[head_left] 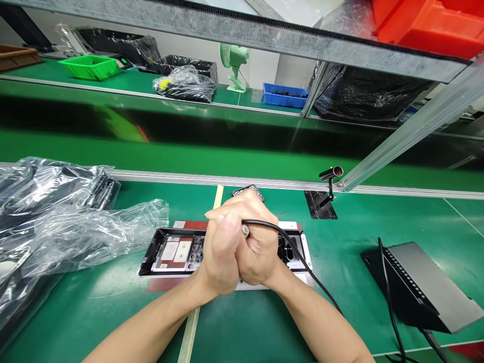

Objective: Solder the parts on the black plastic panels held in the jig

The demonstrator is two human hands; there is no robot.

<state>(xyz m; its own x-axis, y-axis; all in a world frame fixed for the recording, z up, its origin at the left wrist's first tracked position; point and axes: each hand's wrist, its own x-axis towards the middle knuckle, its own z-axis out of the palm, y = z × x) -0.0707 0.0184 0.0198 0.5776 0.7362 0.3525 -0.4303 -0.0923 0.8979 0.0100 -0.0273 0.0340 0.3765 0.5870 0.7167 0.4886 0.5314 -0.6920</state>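
Note:
My left hand (222, 257) and my right hand (260, 247) are pressed together, fingers wrapped round a corded tool whose body they hide. Only a small metal end piece (245, 231) shows between them, and a black cable (289, 237) runs from there over my right hand to the lower right. Both hands are closed above a long black frame (151, 252) lying flat on the bench. Inside its left part are a panel with white labels (170, 250) and a row of round holes (195, 252). My hands cover the frame's middle. Reddish and white plates show under its edges.
Clear plastic bags with dark parts (75, 217) lie on the left. A small speckled tray (249, 191) sits behind my hands. On the right are a black tube on a stand (331, 174) and a tilted grey-black box (427, 282) with cables. A metal shelf edge (227, 27) crosses overhead.

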